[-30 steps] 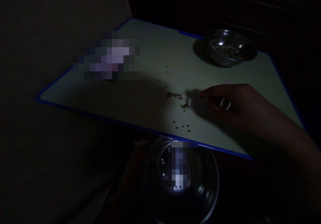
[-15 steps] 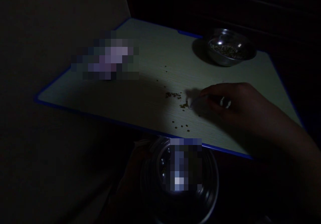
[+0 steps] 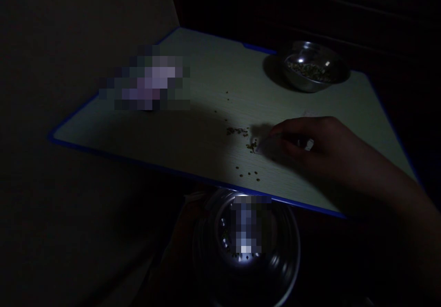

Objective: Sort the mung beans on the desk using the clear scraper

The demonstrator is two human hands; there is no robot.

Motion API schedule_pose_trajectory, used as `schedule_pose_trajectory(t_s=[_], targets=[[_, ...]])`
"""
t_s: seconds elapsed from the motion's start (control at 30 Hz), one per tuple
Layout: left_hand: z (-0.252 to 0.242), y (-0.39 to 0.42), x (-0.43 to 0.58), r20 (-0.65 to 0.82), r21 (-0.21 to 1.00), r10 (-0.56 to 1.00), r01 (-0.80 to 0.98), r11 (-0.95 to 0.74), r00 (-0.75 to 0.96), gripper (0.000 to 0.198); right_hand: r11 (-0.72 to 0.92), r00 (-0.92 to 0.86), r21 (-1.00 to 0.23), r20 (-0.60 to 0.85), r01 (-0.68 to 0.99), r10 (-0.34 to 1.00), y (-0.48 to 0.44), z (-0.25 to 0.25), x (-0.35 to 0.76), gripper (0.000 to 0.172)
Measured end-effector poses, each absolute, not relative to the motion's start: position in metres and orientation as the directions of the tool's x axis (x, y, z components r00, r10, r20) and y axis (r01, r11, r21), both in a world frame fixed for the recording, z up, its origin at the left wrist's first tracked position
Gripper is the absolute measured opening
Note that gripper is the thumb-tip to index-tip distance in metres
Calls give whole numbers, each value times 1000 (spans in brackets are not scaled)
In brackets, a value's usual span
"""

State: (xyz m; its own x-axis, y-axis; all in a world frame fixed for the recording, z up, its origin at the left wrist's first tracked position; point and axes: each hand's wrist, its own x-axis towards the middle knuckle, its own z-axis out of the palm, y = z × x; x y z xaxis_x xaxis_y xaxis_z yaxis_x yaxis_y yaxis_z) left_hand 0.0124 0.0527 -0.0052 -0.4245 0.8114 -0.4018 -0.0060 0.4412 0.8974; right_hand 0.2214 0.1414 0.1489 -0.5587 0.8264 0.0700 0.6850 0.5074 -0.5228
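My right hand (image 3: pixel 320 137) is closed in a pinch on a thin, pale, see-through scrap (image 3: pixel 267 144), whose material I cannot make out. The scrap's tip touches the tabletop beside a small heap of seeds (image 3: pixel 252 146). Just behind lies a second cluster of seeds (image 3: pixel 237 131), and a few loose ones are scattered nearer the front edge. Below that edge, a metal bowl (image 3: pixel 291 270) with some seeds in its bottom is tilted toward me. My left hand (image 3: pixel 186 226), very dim, is at the bowl's left side, its fingers mostly hidden in the dark, and appears to hold it.
A steel bowl (image 3: pixel 310 86) part filled with seeds stands at the back right of the pale, blue-edged table (image 3: pixel 196 68). Toward the left lies a blurred pinkish-white object (image 3: pixel 151 80). A wall (image 3: pixel 86 31) rises beyond the left side. Light is very low.
My right hand has shifted slightly left and down, bringing the scrap against the small seed heap. The lower bowl is still under the edge, with more of its seeds showing.
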Motion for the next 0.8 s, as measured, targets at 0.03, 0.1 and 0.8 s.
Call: schedule_pose_trajectory(t_s=[0.03,0.1,0.8], targets=[[-1,49,13,-398,899,817,-2,437,-418,38,509,-561,-523,69,684,825,141,149,221,26],[10,37,13,-389,906,834,4,424,-392,47,510,-563,-519,66,686,824,142,148,220,27],[-8,26,2,-274,902,849,186,390,-452,25,442,-481,-496,55,748,875,144,147,223,27]])
